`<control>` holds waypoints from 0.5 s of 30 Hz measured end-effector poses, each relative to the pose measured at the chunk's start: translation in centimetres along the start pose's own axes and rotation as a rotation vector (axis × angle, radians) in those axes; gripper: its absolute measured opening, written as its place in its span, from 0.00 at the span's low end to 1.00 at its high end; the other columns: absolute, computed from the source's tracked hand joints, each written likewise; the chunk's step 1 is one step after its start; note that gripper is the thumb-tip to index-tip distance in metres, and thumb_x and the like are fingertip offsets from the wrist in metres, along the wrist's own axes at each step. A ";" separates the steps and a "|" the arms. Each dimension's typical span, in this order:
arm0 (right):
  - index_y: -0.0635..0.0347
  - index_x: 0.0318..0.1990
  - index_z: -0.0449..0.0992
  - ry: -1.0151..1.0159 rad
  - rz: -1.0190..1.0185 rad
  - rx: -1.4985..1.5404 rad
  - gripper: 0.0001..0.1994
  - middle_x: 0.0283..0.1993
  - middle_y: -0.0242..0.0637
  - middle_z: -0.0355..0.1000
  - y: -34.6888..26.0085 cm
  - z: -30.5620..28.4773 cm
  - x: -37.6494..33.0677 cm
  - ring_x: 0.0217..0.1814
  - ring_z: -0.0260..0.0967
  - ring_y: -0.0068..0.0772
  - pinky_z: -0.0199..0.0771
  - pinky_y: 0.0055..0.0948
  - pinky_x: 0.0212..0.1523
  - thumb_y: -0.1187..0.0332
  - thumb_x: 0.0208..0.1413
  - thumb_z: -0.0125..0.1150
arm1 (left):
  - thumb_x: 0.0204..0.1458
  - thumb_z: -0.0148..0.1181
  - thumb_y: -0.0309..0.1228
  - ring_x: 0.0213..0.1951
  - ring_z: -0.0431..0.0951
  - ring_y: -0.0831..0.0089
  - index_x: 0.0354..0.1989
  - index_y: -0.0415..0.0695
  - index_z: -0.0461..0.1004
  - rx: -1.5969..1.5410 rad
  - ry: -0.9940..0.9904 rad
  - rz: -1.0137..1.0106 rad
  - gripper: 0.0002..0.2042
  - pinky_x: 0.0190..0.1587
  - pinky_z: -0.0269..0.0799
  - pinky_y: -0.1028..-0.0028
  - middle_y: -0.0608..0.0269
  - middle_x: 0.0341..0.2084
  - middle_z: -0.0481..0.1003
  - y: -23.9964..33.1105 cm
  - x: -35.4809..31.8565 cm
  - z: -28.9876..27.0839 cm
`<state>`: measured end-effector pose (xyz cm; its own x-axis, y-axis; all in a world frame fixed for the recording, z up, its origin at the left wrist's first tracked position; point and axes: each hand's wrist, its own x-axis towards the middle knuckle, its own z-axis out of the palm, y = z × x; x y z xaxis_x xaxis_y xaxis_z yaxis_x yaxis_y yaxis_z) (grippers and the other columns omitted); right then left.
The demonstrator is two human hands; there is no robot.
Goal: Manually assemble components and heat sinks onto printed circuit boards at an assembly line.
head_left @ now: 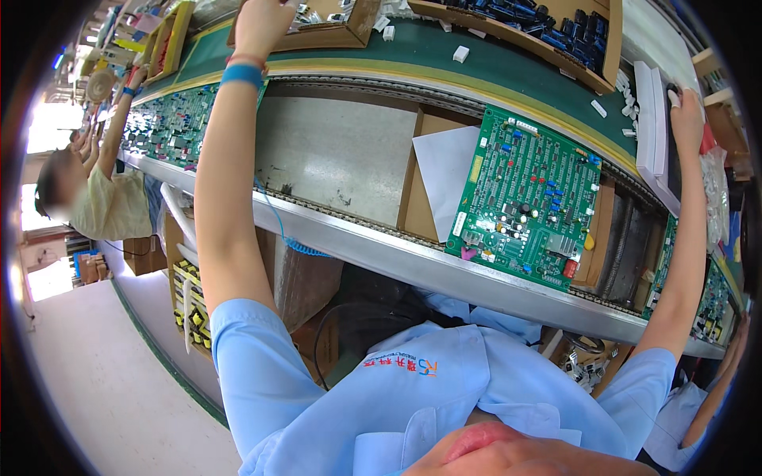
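Observation:
My left hand (266,25) reaches to the far side, over a cardboard box (363,24) of small white parts. Its fingertips are cut off by the upper edge of the picture. My right hand (686,116) stretches to the far right, beside long white cartons (652,119). Its fingers are closed around something small and dark with a pale part, too small to make out. Between my arms a green circuit board (530,198) with many components rests across the conveyor rails, in front of me. Neither hand touches it.
Metal conveyor rails (361,224) run left to right, carrying more circuit boards (171,127) at left. A cardboard box of dark blue capacitor-like parts (548,32) stands on the green bench, near loose white connectors (460,54). Other people (111,194) work at both sides.

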<state>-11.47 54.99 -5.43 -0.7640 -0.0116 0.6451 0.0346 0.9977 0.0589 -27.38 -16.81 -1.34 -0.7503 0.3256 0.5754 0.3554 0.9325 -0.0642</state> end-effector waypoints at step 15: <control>0.59 0.50 0.78 -0.544 -0.124 0.943 0.20 0.42 0.33 0.75 -29.0 -19.0 -8.8 0.27 0.60 0.17 0.63 0.18 0.28 0.81 0.47 0.67 | 0.48 0.67 0.38 0.37 0.83 0.56 0.31 0.24 0.78 0.044 -0.340 -0.150 0.21 0.39 0.80 0.63 0.38 0.36 0.80 2.2 7.3 2.9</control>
<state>6.49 24.83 1.63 -0.9184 -0.3152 0.2390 -0.3920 0.6451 -0.6559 -33.68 -11.91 0.31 -0.9370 0.2115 0.2779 0.2090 0.9771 -0.0389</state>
